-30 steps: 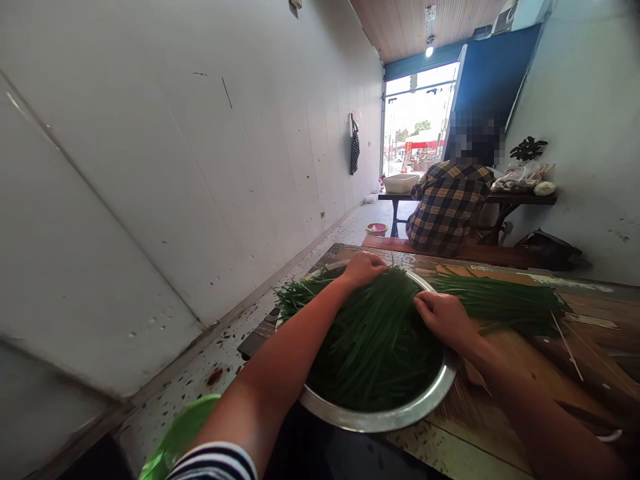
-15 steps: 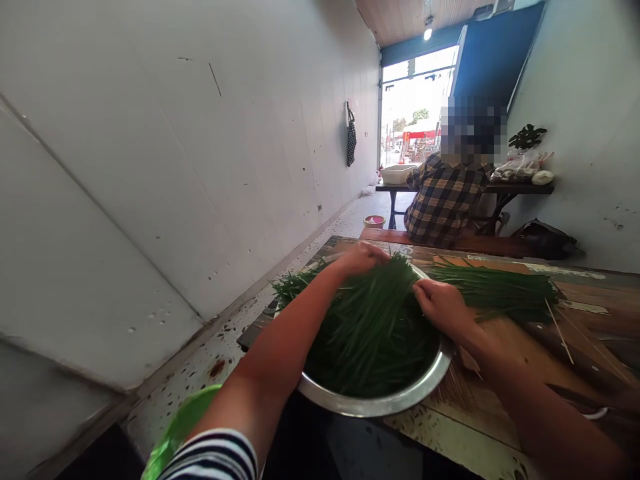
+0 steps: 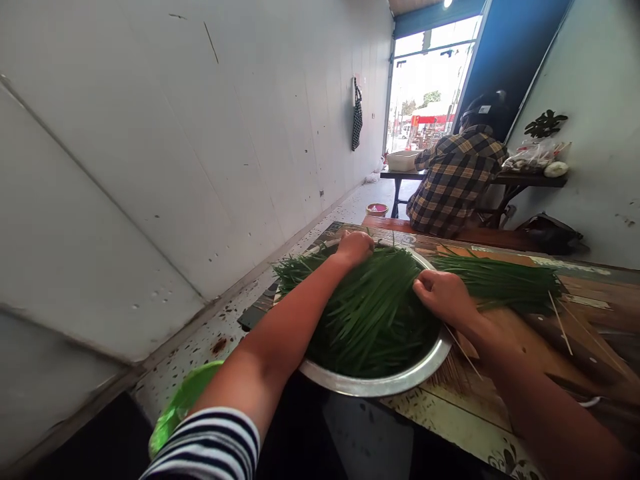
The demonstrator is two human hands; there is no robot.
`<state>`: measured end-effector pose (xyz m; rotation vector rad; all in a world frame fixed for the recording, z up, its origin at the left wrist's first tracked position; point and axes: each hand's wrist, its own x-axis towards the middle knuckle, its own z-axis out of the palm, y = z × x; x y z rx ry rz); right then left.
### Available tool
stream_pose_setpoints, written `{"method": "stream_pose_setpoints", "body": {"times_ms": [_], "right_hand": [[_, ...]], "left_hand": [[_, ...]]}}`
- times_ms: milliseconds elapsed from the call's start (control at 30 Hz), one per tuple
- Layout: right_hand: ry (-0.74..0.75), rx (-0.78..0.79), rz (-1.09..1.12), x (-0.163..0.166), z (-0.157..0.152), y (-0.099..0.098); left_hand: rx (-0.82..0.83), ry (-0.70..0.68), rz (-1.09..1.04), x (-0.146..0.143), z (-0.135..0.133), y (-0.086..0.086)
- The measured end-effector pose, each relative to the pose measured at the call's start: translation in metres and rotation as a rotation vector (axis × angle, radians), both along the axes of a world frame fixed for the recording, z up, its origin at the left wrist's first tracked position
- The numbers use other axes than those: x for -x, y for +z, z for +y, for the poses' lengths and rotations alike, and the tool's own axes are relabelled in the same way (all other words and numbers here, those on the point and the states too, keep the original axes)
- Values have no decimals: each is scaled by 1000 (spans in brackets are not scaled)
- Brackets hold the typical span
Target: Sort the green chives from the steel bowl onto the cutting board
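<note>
A wide steel bowl (image 3: 385, 383) on the wooden table (image 3: 505, 373) is heaped with long green chives (image 3: 373, 313). My left hand (image 3: 354, 245) rests on the far left of the heap, fingers curled down into the leaves. My right hand (image 3: 443, 295) is closed on chives at the bowl's right rim. A second bundle of chives (image 3: 500, 283) lies on the table to the right, stretching away from the bowl.
A person in a plaid shirt (image 3: 457, 180) sits with their back to me on a bench at another table (image 3: 525, 179) near the open doorway. A green plastic basin (image 3: 183, 407) sits on the floor at lower left. A white wall runs along the left.
My view has tipped and shifted a little; both hands stay on the chives, the left hand sliding slightly toward the far rim.
</note>
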<state>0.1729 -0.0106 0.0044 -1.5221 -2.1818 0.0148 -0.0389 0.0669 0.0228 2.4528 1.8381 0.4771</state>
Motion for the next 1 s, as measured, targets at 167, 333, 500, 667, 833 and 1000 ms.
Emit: {"method": "stream_pose_setpoints", "body": {"times_ms": [167, 333, 500, 667, 833, 1000], "right_hand": [[1, 14, 42, 0, 0, 0], [7, 3, 74, -2, 2, -3], [1, 12, 81, -2, 2, -4], [7, 13, 92, -1, 1, -2], [-5, 26, 113, 0, -1, 1], [-2, 2, 136, -1, -1, 0]], "left_hand": [[44, -34, -127, -4, -3, 2], [48, -38, -96, -8, 2, -1], [69, -80, 38, -13, 2, -3], [3, -64, -6, -16, -4, 3], [-36, -16, -324, -10, -4, 8], [51, -66, -574, -8, 2, 2]]}}
